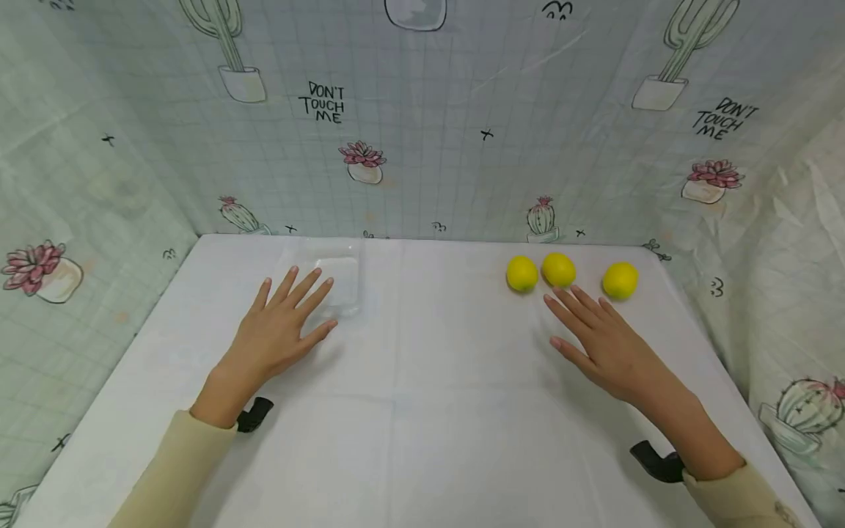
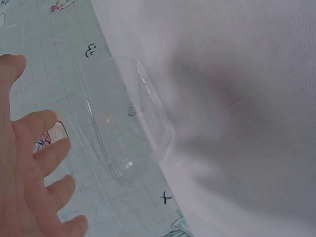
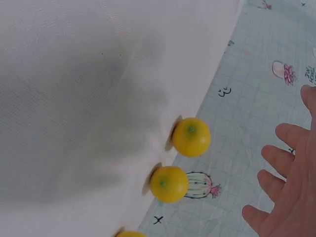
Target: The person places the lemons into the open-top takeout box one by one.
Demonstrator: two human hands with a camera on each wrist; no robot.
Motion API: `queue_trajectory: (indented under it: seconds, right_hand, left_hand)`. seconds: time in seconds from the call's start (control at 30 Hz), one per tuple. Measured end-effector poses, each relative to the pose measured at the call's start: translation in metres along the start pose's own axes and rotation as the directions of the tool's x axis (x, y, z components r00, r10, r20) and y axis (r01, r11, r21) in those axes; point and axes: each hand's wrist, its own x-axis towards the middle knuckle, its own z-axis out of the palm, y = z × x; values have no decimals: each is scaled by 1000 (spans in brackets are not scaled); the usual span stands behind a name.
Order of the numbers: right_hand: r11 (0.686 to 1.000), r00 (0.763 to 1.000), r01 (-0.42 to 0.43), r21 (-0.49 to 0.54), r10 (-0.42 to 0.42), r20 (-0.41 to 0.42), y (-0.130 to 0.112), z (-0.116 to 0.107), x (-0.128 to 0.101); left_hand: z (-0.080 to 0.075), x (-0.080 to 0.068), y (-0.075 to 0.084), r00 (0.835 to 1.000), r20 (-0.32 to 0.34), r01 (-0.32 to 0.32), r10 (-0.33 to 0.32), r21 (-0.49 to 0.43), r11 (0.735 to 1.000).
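My left hand point(image 1: 273, 334) hovers above the table with its fingers spread and straight, holding nothing. Just beyond its fingertips stands a clear plastic container point(image 1: 343, 282), seen from the side as a see-through box point(image 2: 123, 118) in the left wrist view. My right hand point(image 1: 610, 348) is also spread out over the table, with nothing in it. Past its fingers lie three yellow lemon-like fruits: a left one point(image 1: 522, 273), a middle one point(image 1: 558, 270) and a right one point(image 1: 620, 281). In the right wrist view two show whole and the third is cut off at the bottom edge.
A white cloth covers the table point(image 1: 422, 411). Behind it hangs a pale green curtain point(image 1: 422, 95) printed with cacti, and similar cloth borders both sides. Black wrist mounts, a left one point(image 1: 254, 415) and a right one point(image 1: 656, 462), sit at the wrists.
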Motion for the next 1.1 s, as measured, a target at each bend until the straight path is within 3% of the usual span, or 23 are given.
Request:
queue_trajectory:
  seconds: [0.17,0.37,0.6,0.7,0.87,0.97,1.1]
  right_hand:
    - [1000,1000,-6,20,5,15,2,-3,5]
    - [1000,1000,6,26,-7,11,6,-1,14]
    - [998,996,57,4,-56,-63,11,2,27]
    - [997,993,74,-1,-74,-90,12,4,33]
    - [999,998,29,43,-26,-54,13,5,43]
    - [997,1000,-18,71,20,-22,13,6,50]
    - [992,997,-75,101,74,17,13,6,61]
  left_hand:
    - [-2,3,-5,1000,10,14,-14,-8,1000]
    - [-5,6,-15,997,67,34,-33,-7,999]
    - [-7,12,-31,992,114,64,-57,-61,996]
    - [-6,15,-38,993,97,68,-62,-67,995]
    - [-5,20,-50,997,26,72,-69,-109,991]
    - [-3,21,-56,993,29,120,-117,-198,973]
    - [-2,23,-65,980,66,200,-189,-366,909]
